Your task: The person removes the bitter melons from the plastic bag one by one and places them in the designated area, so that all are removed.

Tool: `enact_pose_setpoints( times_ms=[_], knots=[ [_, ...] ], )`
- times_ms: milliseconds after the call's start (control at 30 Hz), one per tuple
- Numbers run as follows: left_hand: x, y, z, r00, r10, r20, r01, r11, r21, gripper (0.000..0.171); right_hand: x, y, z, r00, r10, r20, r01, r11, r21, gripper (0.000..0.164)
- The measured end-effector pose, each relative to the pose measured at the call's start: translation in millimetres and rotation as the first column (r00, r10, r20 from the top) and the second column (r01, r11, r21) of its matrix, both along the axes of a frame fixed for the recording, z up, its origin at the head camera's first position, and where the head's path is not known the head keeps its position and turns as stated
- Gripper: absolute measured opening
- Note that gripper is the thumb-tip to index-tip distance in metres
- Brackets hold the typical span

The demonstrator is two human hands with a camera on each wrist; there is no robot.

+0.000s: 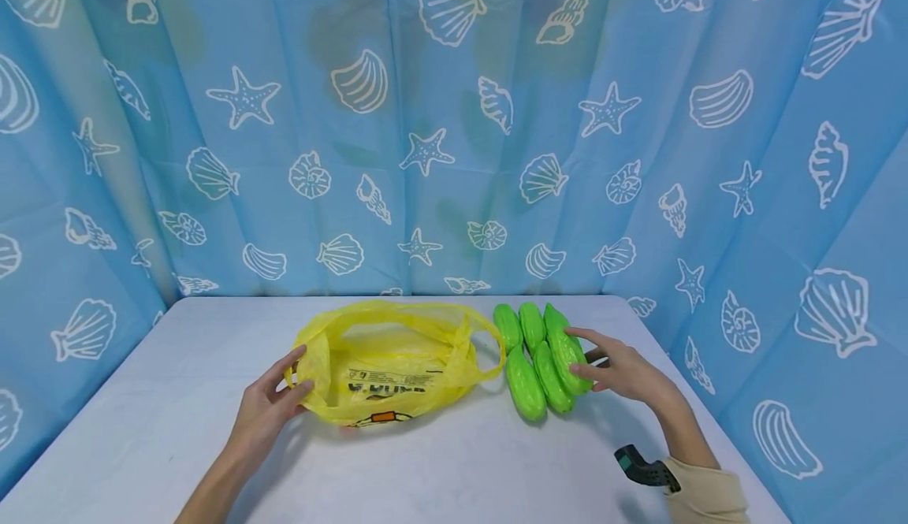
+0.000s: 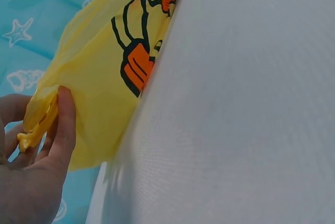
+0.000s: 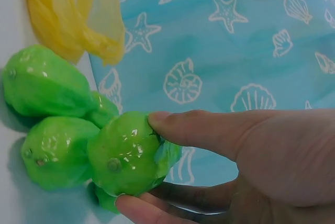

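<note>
A yellow plastic bag [image 1: 397, 410] with black print and an orange motif lies with its mouth spread wide. My left hand [image 1: 273, 394] pinches its left side; in the left wrist view the thumb and fingers [image 2: 65, 124] hold the gathered yellow edge. Right of the bag sit several glossy, bumpy green gourds [image 1: 525, 386] in a close group. At the right of this group my right hand [image 1: 624, 370] grips one green gourd [image 3: 123, 153] between thumb and fingers. That gourd overlaps its neighbours in the head view, and its far side is hidden.
All of this is on a white table [image 1: 440, 477]. Behind it and along both sides hangs a blue curtain [image 1: 454, 193] with white shell and starfish prints. The bag's right handle loop [image 1: 489, 351] reaches close to the gourds. A dark band [image 1: 645, 469] is near the right sleeve.
</note>
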State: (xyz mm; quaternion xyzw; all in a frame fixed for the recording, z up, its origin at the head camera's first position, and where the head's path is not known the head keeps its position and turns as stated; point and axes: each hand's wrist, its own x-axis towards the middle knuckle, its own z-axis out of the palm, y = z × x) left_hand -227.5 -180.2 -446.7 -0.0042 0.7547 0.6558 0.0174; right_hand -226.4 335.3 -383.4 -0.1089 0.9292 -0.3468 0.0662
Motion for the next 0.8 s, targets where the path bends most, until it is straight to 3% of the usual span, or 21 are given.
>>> enact_pose_setpoints(
  times_ms=[800],
  knots=[
    [-1.2, 0.2, -2.2, 1.0, -0.002, -0.009, 0.001, 1.0, -0.004, 0.067, -4.3, 24.0, -10.0, 0.994, 0.052, 0.101, -0.057, 0.998, 0.039, 0.07]
  ],
)
